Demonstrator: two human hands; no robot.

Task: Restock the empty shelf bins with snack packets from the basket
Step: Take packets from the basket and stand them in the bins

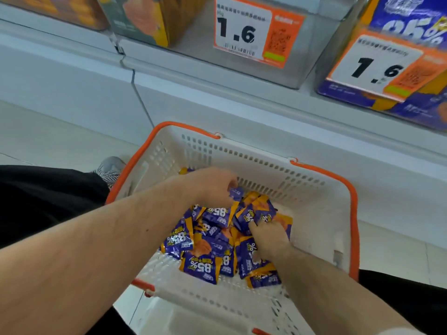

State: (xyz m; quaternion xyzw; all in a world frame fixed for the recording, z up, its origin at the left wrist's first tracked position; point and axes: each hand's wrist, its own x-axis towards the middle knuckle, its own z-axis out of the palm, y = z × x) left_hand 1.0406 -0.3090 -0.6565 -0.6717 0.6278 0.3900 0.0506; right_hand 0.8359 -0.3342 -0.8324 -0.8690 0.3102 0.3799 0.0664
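Left hand [212, 187] is curled round a purple packet [235, 193] at the far side of the pile, right hand [268, 235] digs into the packets [210, 247], probably scooping a bunch from the basket [321, 213].

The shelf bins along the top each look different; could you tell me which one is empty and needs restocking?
The silver middle bin, with the centre 1.6 price tag, shows no packets. The right bin shows purple packaging; the left bin holds orange.
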